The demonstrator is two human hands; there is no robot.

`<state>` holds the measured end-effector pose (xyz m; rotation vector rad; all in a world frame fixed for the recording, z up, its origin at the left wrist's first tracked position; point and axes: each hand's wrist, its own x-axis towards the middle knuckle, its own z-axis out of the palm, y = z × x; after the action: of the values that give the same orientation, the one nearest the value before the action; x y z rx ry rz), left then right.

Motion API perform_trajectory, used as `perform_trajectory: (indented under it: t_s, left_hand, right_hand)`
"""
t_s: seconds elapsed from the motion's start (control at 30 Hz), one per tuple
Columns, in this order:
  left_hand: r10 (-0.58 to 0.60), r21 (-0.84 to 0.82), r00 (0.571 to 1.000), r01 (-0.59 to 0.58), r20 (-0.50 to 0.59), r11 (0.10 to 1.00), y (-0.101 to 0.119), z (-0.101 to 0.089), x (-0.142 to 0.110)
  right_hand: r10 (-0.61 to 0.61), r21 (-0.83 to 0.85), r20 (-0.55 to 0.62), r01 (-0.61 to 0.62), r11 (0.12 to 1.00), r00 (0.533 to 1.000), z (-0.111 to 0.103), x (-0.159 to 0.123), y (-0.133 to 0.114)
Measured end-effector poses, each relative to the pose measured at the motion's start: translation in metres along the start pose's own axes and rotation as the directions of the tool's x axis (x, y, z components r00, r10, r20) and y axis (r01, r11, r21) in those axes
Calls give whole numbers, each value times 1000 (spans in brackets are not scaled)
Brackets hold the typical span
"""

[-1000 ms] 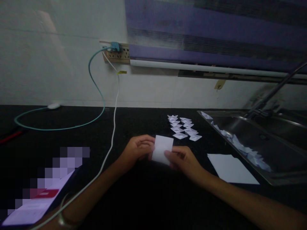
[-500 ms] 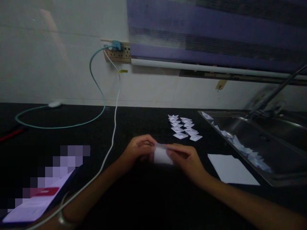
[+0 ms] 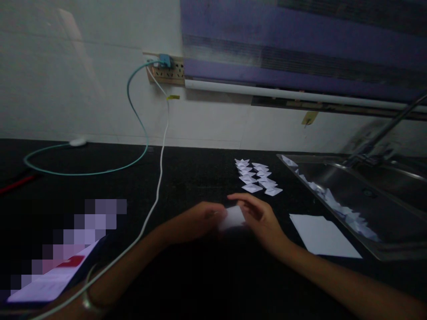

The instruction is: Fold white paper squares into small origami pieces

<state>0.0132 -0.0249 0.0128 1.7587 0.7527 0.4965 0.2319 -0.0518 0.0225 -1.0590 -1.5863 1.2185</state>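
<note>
A small white folded paper [image 3: 234,218] is between my two hands above the dark counter, slightly blurred. My left hand [image 3: 207,218] pinches its left side, thumb on top and the other fingers mostly hidden beneath. At the paper's right edge is my right hand [image 3: 262,218], its thumb against the paper and its index finger stretched out above, off the sheet. Its lower fingers are partly hidden. Beyond the hands, several folded paper boats [image 3: 251,188] stand in two rows. A stack of white paper sheets [image 3: 323,235] lies to the right of my right hand.
A steel sink [image 3: 376,253] with a faucet [image 3: 383,129] is at the right; more folded paper pieces [image 3: 353,220] line its left edge. A white cable [image 3: 160,173] crosses over my left forearm. A teal cable [image 3: 83,174] loops at the left, near a partly pixelated booklet [image 3: 43,284].
The paper has tipped and turned between my hands, and less of its face shows. My left hand has rolled over, thumb on top. My right index finger has lifted off the paper.
</note>
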Motion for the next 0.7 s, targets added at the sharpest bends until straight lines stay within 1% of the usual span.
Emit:
perform_trajectory:
  t_s: [0.1,0.2,0.27,0.33,0.43,0.57,0.7]
  left_hand:
    - [0,33,1000,1,-16,999,4,1,-2]
    - [15,61,1000,-13,-23,998,6,1,-2]
    - [4,70,999,-2,-33,998,5,1,-2]
    - [-6,85,999,10,-50,996,4,1,-2]
    - [9,115,998,-1,-68,993,2,1,-1]
    - [18,116,998,-10,-63,993,2,1,-1]
    - [20,119,998,-13,-54,993,6,0,-3]
  right_hand:
    - [83,80,-15,-82,993,996,1,2,1]
    - [106,139,-4,-105,985,994,1,3,2]
    - [120,117,14,-121,986,993,1,3,0]
    - [125,45,39,-126,991,991,2,3,-2]
    - [97,-53,70,-94,994,993,2,2,-4]
    - [83,-66,101,-77,995,991,2,3,0]
    - [69,-74,82,-63,995,994,1,4,6]
